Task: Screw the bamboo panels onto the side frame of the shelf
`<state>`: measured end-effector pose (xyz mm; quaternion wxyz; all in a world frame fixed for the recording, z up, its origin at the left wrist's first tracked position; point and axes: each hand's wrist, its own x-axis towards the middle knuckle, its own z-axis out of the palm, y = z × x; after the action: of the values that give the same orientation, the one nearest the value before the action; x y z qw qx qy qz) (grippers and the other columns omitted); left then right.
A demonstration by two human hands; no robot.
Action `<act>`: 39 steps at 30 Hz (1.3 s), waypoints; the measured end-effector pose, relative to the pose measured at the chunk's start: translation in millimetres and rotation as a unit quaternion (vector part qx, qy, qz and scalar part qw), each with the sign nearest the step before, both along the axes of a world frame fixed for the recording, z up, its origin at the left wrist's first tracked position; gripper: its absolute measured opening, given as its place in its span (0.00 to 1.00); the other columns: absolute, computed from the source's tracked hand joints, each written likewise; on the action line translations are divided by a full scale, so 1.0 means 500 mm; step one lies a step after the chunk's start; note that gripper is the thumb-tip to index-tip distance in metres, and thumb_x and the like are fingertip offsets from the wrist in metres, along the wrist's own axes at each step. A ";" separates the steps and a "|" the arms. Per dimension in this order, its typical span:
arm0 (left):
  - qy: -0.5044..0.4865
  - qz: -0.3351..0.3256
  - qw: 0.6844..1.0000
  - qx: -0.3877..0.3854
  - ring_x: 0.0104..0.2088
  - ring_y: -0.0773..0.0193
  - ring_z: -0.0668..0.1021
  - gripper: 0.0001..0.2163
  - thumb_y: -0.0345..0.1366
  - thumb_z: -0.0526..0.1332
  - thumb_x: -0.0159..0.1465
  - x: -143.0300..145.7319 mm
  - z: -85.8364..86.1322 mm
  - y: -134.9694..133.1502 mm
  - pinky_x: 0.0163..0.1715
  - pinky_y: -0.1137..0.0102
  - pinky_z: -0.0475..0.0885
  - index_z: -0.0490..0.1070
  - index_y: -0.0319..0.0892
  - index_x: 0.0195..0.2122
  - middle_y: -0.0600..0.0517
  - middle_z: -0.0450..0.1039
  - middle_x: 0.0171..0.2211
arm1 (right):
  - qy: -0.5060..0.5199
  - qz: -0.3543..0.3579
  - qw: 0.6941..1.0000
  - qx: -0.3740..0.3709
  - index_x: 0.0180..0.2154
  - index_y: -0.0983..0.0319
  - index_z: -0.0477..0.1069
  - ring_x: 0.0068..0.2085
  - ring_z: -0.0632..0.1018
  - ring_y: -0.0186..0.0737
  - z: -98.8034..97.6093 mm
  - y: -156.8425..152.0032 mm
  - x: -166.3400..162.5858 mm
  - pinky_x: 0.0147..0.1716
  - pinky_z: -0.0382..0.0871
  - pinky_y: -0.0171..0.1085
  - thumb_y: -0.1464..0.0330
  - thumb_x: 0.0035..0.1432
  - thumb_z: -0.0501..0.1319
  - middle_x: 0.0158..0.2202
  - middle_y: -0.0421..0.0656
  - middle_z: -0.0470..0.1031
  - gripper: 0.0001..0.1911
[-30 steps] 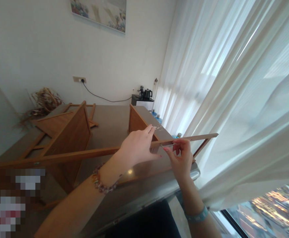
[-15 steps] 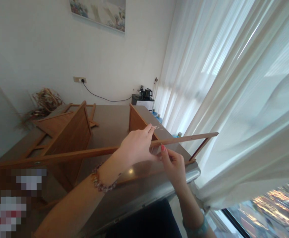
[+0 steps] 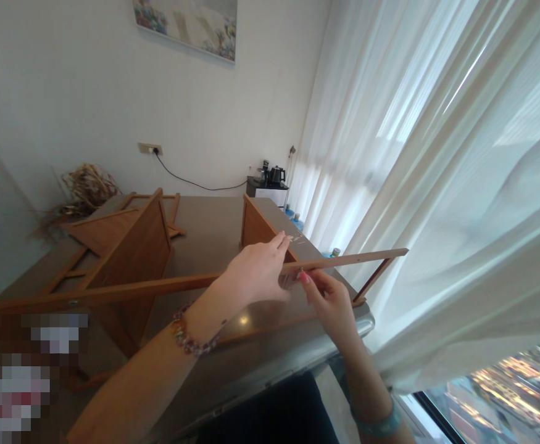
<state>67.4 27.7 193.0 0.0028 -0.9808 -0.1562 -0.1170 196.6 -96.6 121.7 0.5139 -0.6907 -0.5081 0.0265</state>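
Observation:
A long wooden rail (image 3: 348, 259) of a frame stretches across the view above a brown table (image 3: 214, 228). My left hand (image 3: 255, 274) is wrapped round the rail near its middle, holding it. My right hand (image 3: 328, 302) sits just to the right and below, fingertips pinched against the underside of the rail on something too small to make out. A beaded bracelet circles my left wrist, a blue band my right.
Wooden furniture panels (image 3: 133, 243) and a box-like part (image 3: 255, 228) stand on the table. White curtains (image 3: 436, 185) hang close on the right. A kettle on a small cabinet (image 3: 270, 182) stands by the far wall, with dry straw (image 3: 82, 188) at the left.
My right hand dropped from gripping the rail with curled fingers to pinching at its underside beside my left hand. The left hand and rail stayed put.

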 end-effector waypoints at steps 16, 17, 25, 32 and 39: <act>-0.003 0.004 1.000 -0.021 0.52 0.47 0.73 0.52 0.59 0.65 0.46 0.003 -0.010 0.007 0.46 0.64 0.69 0.48 0.35 0.66 0.39 0.45 0.67 | -0.585 0.075 0.799 0.119 0.46 0.67 0.70 0.43 0.72 0.39 0.052 -0.026 0.045 0.44 0.70 0.38 0.78 0.63 0.53 0.41 0.48 0.77 0.12; -0.001 0.003 1.000 -0.028 0.54 0.46 0.72 0.55 0.61 0.65 0.44 0.003 -0.010 0.008 0.47 0.64 0.68 0.47 0.35 0.66 0.39 0.45 0.67 | -0.585 0.081 0.799 0.115 0.46 0.67 0.70 0.42 0.73 0.39 0.055 -0.024 0.044 0.44 0.71 0.38 0.77 0.63 0.53 0.40 0.48 0.77 0.11; 0.012 -0.031 0.997 -0.075 0.58 0.46 0.68 0.62 0.66 0.62 0.40 -0.004 -0.007 0.020 0.52 0.65 0.64 0.38 0.34 0.68 0.37 0.38 0.68 | -0.534 0.026 0.840 0.091 0.39 0.62 0.71 0.36 0.73 0.39 0.047 -0.022 0.019 0.39 0.71 0.40 0.76 0.60 0.58 0.37 0.45 0.77 0.06; 0.003 -0.044 0.996 -0.078 0.59 0.46 0.67 0.63 0.65 0.65 0.39 -0.003 -0.020 0.027 0.52 0.64 0.64 0.36 0.37 0.68 0.38 0.36 0.69 | -0.387 0.021 0.913 0.129 0.35 0.59 0.71 0.35 0.73 0.36 0.045 -0.012 0.004 0.38 0.70 0.38 0.73 0.60 0.59 0.32 0.41 0.77 0.04; -0.017 -0.004 0.999 -0.043 0.55 0.44 0.71 0.56 0.71 0.55 0.46 -0.004 -0.012 0.005 0.50 0.61 0.67 0.46 0.33 0.67 0.38 0.45 0.67 | -0.072 -0.012 0.994 0.078 0.39 0.59 0.68 0.28 0.71 0.33 0.032 0.008 -0.008 0.30 0.65 0.34 0.64 0.61 0.57 0.25 0.37 0.70 0.06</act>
<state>65.6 30.4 187.2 -0.0427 -0.9785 -0.1569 -0.1272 192.4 -92.6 137.7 0.5283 -0.6547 -0.5362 -0.0689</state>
